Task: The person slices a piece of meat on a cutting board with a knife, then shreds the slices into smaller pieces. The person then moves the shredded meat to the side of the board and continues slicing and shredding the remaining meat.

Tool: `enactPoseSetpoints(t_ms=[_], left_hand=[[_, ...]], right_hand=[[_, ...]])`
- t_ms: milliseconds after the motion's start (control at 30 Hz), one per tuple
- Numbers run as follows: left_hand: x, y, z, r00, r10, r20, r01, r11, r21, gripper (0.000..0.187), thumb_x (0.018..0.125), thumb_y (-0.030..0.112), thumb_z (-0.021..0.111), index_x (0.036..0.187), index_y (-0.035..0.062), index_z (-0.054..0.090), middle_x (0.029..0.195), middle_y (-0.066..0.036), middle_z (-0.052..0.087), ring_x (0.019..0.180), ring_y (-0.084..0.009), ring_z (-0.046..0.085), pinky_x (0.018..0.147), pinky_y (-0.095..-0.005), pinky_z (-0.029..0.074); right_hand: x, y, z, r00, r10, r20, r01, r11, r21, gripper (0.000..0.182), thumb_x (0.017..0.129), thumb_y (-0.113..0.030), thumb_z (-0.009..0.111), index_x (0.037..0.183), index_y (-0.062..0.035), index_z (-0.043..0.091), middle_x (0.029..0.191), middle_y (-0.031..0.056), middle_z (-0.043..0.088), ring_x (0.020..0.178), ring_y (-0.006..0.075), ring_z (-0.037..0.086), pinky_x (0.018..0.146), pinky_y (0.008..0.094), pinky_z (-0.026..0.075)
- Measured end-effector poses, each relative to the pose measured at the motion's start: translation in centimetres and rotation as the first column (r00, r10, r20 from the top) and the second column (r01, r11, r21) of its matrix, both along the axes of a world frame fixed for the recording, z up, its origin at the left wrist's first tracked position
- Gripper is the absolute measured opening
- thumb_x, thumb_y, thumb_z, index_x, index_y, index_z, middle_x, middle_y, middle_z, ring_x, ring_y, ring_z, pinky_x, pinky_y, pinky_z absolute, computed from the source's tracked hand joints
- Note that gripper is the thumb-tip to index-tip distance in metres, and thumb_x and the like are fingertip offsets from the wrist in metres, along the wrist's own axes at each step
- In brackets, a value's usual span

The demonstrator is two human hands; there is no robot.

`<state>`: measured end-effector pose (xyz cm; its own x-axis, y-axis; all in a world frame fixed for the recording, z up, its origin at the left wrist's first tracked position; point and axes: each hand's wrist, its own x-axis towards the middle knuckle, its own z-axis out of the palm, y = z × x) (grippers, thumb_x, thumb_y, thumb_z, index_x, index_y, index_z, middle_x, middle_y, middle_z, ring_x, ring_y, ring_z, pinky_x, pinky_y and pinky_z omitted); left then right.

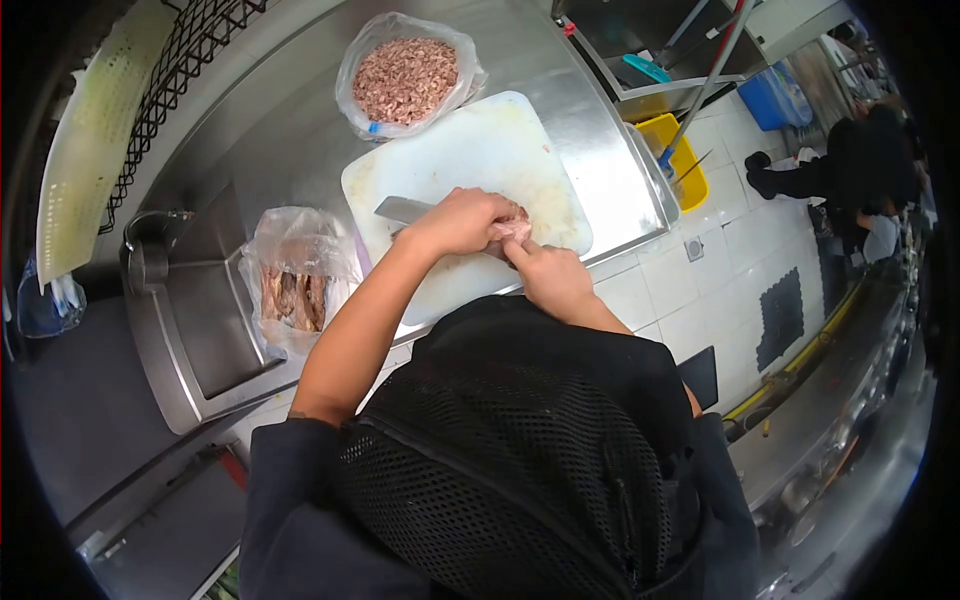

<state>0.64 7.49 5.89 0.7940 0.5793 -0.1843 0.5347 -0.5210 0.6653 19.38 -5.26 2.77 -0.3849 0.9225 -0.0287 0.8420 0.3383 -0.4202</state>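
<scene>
A piece of meat (515,229) is between my two hands over the white cutting board (548,190). The closed fingers of my left hand (462,221) are on its left side. From the lower right, my right hand (553,277) pinches the meat with closed fingers. A wide knife blade (401,209) shows on the board, left of my left hand and partly under it; its handle is hidden. Beyond the board stands an open plastic bag of chopped meat (407,82). To the left, another clear bag holds long pieces of meat (293,298).
The steel table (600,130) borders a sink (210,310) on the left. A wire rack (190,65) and a perforated pale tray (95,140) are at upper left. A yellow bucket (690,165) and a blue bin (768,100) stand right. A person in dark clothes (870,160) is farther right.
</scene>
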Motion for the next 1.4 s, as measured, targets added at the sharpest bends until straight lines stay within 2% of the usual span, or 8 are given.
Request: enactPoseSetpoints(t_ms=[400,467,600,800,1000,1200,1333,1400], left_hand=[[-0.1,1.0,0.6,0.991,0.136,-0.012,-0.136,0.99,-0.035,0.025,0.087,-0.002,0.071,0.111,0.0019,0.076,0.117,-0.011,0.077,0.11,-0.0268,0.073,0.095,-0.0392,0.056],[-0.9,2.4,0.7,0.784,0.483,0.391,-0.429,0.876,-0.222,0.02,0.092,0.002,0.072,0.112,0.0022,0.075,0.108,-0.009,0.079,0.095,-0.0197,0.074,0.086,-0.0361,0.057],[-2.2,2.5,1.2,0.346,0.737,0.581,-0.648,0.635,-0.42,0.019,0.095,-0.003,0.068,0.114,-0.0033,0.071,0.102,-0.008,0.078,0.094,-0.0152,0.072,0.085,-0.0307,0.057],[-0.9,1.1,-8.7,0.707,0.707,0.014,-0.664,0.67,-0.333,0.025,0.091,-0.001,0.069,0.116,0.001,0.073,0.108,-0.011,0.074,0.092,-0.0229,0.072,0.086,-0.0325,0.057],[0.8,-1.7,-7.1,0.884,0.399,0.245,-0.462,0.829,0.316,0.027,0.085,0.01,0.075,0.111,0.0047,0.076,0.116,-0.015,0.064,0.099,-0.0368,0.065,0.091,-0.0465,0.054],[3.6,-4.8,-6.5,0.978,0.197,0.07,-0.205,0.842,0.499,0.019,0.086,0.017,0.077,0.101,0.0054,0.074,0.11,-0.015,0.065,0.101,-0.0352,0.066,0.091,-0.0473,0.053],[3.5,-5.3,-5.4,0.976,0.218,0.027,-0.219,0.95,0.221,0.017,0.086,0.016,0.079,0.096,0.0036,0.071,0.101,-0.015,0.07,0.098,-0.034,0.069,0.089,-0.0466,0.054],[3.4,-5.3,-4.6,0.81,0.568,0.146,-0.522,0.811,-0.262,0.021,0.085,0.013,0.08,0.1,0.0017,0.07,0.095,-0.016,0.074,0.094,-0.035,0.072,0.086,-0.0457,0.056]], right_hand=[[0.4,-0.5,-0.1,0.996,0.007,-0.085,-0.013,0.997,-0.072,0.036,0.083,-0.002,0.066,0.117,-0.0105,0.058,0.095,0.017,0.073,0.084,0.0414,0.074,0.073,0.0531,0.057],[1.5,-1.3,-0.3,0.971,-0.141,-0.195,0.12,0.986,-0.115,0.028,0.093,-0.012,0.069,0.119,-0.0087,0.06,0.099,0.0191,0.074,0.087,0.0439,0.072,0.074,0.0512,0.057],[3.3,-3.0,0.1,0.873,-0.425,-0.237,0.379,0.9,-0.217,0.034,0.092,-0.015,0.076,0.121,-0.0047,0.062,0.098,0.0235,0.074,0.087,0.0434,0.072,0.076,0.0476,0.056],[5.8,-1.9,-2.3,0.712,-0.614,-0.342,0.48,0.78,-0.401,0.039,0.09,-0.015,0.077,0.119,0.0031,0.059,0.101,0.0359,0.07,0.103,0.0545,0.067,0.085,0.0549,0.054],[4.6,-1.9,-3.5,0.731,-0.647,-0.218,0.538,0.742,-0.399,0.042,0.092,-0.016,0.074,0.125,-0.0007,0.053,0.1,0.0355,0.071,0.103,0.056,0.067,0.087,0.0591,0.054],[4.6,-1.6,-3.2,0.739,-0.647,-0.189,0.543,0.737,-0.402,0.041,0.092,-0.016,0.074,0.124,-0.0012,0.053,0.097,0.0348,0.071,0.099,0.0557,0.068,0.086,0.0602,0.054],[4.8,-1.8,-3.7,0.743,-0.642,-0.189,0.546,0.745,-0.383,0.04,0.091,-0.014,0.074,0.122,0.0007,0.053,0.096,0.0335,0.071,0.097,0.055,0.068,0.083,0.0575,0.054],[4.6,-1.7,-3.7,0.727,-0.656,-0.203,0.558,0.737,-0.381,0.038,0.092,-0.012,0.074,0.12,0.0022,0.054,0.095,0.0326,0.071,0.096,0.0545,0.068,0.081,0.0547,0.054]])
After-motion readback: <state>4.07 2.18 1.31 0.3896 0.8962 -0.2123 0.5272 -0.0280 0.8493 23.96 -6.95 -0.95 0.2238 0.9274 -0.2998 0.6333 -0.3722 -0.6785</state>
